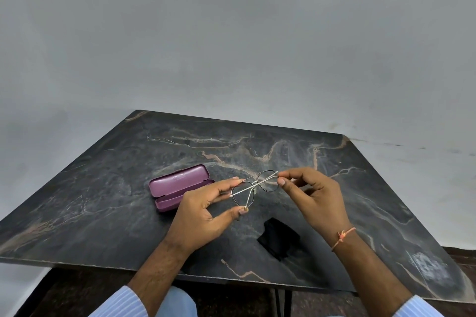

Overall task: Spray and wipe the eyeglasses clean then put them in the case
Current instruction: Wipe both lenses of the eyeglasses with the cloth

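You hold the eyeglasses (253, 185) in both hands above the counter (128, 213), just right of the open purple case (180, 186). Your left hand (203, 216) pinches the left lens rim between fingertips and thumb. Your right hand (311, 195) pinches the frame's right hinge end between thumb and forefinger, other fingers curled. Thin metal frame, temple arms folded across the lenses. The case lies on the counter with its lid up, partly hidden behind your left hand. A black cloth (279, 238) lies on the counter nearer you than the case, to its right, below the glasses and between your wrists. An orange thread band (342, 235) circles your right wrist.
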### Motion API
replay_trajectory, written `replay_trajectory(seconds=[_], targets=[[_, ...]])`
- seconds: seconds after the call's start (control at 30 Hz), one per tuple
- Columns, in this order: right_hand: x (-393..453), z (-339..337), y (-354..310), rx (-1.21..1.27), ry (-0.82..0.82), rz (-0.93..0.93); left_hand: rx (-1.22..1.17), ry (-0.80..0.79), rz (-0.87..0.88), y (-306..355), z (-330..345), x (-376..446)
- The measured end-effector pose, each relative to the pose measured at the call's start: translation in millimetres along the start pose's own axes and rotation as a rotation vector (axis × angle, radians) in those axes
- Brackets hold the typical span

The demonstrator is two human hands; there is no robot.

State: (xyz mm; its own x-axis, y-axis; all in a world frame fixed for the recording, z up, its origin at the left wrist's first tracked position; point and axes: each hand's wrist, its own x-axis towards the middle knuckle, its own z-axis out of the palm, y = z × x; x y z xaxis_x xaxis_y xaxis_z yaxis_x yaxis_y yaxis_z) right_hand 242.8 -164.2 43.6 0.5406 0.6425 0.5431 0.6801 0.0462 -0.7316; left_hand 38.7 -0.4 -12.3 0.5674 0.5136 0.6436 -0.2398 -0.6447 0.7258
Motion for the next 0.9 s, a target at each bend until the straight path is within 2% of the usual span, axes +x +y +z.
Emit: replay_trajectory(seconds=[0.4,0.7,0.8,0.9], targets=[[3,15,15,-0.086,0.009,-0.005,0.005,-0.001,0.022,-4,-1,1],[-15,11,21,-0.147,-0.003,0.058,0.12,0.041,0.063,-6,-1,0],[-36,2,20,-0.268,-0.073,0.039,0.207,0.04,0.126,-7,1,1],[-60,-5,19,-0.39,-0.217,-0.004,0.327,0.02,0.224,-8,1,4]])
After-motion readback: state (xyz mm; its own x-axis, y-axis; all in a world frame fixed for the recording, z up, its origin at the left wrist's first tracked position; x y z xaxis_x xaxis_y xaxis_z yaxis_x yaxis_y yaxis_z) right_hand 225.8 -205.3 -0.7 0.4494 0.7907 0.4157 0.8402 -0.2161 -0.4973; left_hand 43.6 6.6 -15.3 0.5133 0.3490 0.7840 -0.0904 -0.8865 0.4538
